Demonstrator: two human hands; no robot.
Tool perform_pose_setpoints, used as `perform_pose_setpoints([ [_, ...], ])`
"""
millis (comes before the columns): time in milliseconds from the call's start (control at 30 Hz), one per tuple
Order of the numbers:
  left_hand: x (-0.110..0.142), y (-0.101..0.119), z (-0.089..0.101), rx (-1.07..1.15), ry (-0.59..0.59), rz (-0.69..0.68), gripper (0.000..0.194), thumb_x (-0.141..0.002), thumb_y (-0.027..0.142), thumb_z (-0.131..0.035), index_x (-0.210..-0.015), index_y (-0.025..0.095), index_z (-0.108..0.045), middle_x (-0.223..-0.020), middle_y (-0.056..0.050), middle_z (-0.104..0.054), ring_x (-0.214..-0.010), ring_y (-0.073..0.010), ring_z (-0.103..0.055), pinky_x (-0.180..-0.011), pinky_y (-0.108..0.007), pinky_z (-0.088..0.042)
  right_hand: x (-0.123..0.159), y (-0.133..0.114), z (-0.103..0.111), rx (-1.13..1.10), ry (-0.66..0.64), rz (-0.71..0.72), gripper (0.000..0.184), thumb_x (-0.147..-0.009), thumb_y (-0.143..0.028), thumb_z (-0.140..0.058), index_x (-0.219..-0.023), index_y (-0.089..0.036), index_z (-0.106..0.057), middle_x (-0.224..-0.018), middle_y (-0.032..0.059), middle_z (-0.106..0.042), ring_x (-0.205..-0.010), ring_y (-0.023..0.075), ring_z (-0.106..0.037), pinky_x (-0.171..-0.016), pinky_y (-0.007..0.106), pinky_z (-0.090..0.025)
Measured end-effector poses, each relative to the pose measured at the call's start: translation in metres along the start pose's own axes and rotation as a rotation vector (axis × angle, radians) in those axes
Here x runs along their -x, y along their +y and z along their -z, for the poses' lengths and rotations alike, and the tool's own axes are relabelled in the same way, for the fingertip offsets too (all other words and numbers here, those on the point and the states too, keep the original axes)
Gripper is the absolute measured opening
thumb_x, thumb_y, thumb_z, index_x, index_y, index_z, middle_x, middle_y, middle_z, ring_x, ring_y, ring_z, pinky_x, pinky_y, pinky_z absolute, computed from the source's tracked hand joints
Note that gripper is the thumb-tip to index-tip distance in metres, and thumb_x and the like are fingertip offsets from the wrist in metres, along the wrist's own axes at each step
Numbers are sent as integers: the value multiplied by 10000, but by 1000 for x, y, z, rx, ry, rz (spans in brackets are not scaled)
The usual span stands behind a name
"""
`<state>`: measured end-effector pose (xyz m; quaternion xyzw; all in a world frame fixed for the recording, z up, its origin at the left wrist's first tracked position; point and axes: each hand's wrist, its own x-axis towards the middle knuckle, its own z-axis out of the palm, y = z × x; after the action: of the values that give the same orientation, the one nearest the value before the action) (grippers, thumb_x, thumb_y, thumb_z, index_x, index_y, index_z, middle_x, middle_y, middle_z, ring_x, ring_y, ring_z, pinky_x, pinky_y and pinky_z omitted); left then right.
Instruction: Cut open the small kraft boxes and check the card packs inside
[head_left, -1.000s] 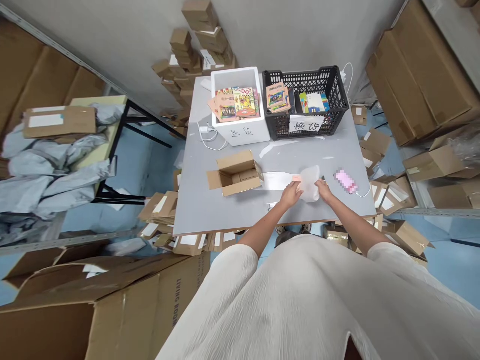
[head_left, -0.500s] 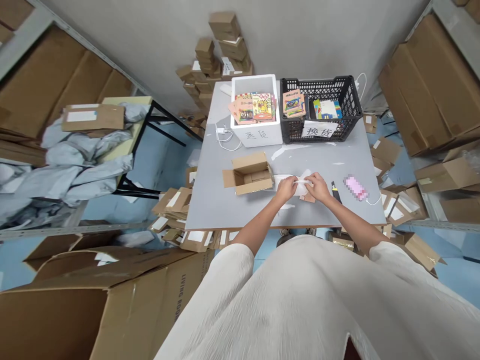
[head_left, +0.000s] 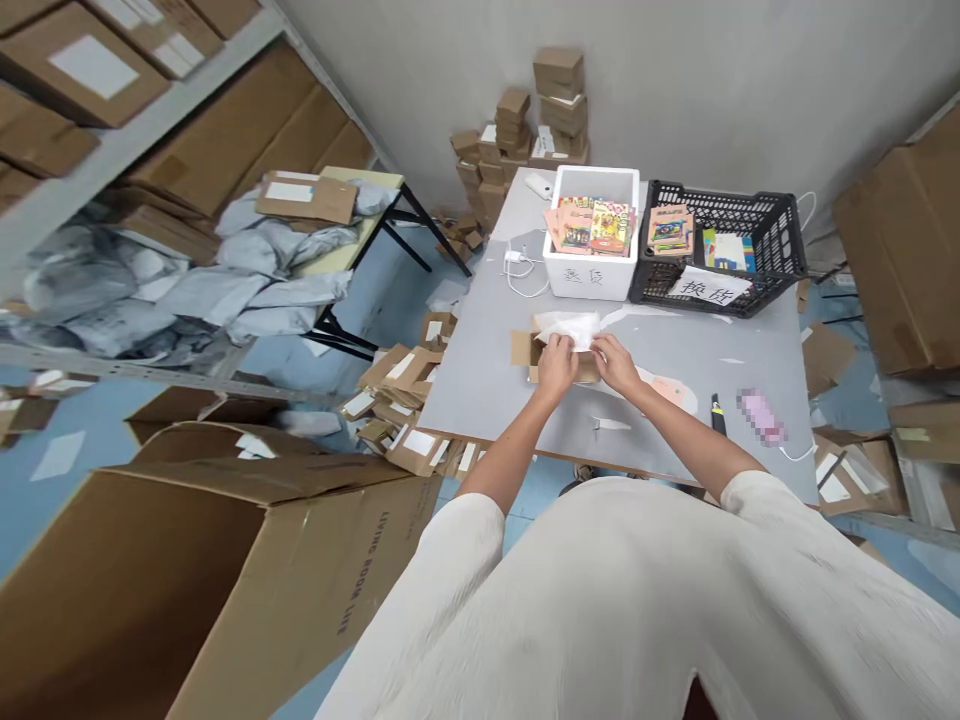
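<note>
A thin white crumpled sheet (head_left: 571,326) spans both hands over the small open cardboard box (head_left: 521,348), covering most of its opening. My left hand (head_left: 557,368) is closed on the sheet's near edge, at the front of the box. Close to its right, my right hand (head_left: 615,363) pinches the sheet's right end. Whether anything lies under the sheet inside the box is hidden. Partly beneath my right forearm is a flat pink and white piece (head_left: 671,390) on the table.
Behind the box stand a white foam bin (head_left: 592,280) of colourful booklets and a black crate (head_left: 765,250) holding similar items. A yellow-black cutter (head_left: 718,414) and a pink blurred object (head_left: 760,417) lie right. A large open carton (head_left: 315,560) stands on the floor at left.
Both hands have carried the white sheet left, onto the open box. The pink piece near my right hand is now more exposed. The camera view has turned left.
</note>
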<state>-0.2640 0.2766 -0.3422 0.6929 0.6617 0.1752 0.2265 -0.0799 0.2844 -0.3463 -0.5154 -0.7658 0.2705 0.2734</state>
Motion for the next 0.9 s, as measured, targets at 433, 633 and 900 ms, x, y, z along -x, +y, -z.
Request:
perform_pose_setpoints([
  [433,-12,-48,-26,-82,-301,2,259,-1048,210,-494,-1145,243,-732,-1175,-141,-757,-1181,-344,-659,-1056,-492,-438,-19,9,-45,416,-329,-190,322,-1055,-179,-452,-1134,-215,-762,-1133,178,-766,-1125,359,-600,-995,483,-390],
  [633,-18,-25,-21,-77,-193,-59,307,-995,183,-526,-1177,215,-771,-1278,-199,-682,-1295,-398,-539,-1100,-568,-378,-11,17,-25,437,-240,-219,361,-1051,-227,-515,-1313,-232,-764,-1412,182,-645,-1238,384,-517,-1029,502,-401],
  [900,-11,43,-26,0,-182,-220,403,-1032,127,-454,-1327,265,-691,-1358,-128,-685,-1321,-326,-574,-1103,-470,-403,43,61,28,347,-42,-372,414,-1065,-248,-432,-1333,-194,-742,-1373,170,-663,-1252,354,-553,-1066,474,-434],
])
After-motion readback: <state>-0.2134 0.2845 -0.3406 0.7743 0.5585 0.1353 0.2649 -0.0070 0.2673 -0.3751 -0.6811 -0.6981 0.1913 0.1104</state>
